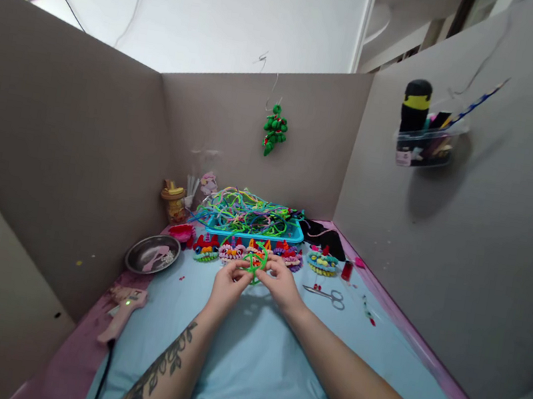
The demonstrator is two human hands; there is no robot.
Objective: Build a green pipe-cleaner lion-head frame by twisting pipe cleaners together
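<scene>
Green looped strand (254,269), held in fingers (238,265), points lengthwise up the view.

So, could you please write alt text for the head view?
A person's left hand and right hand hold a bright green looped piece over a light blue cloth. Behind it, colourful trinkets sit in a row before a blue tray of tangled strands; scissors lie to the right, a metal bowl and pink corded tool to the left.
</scene>
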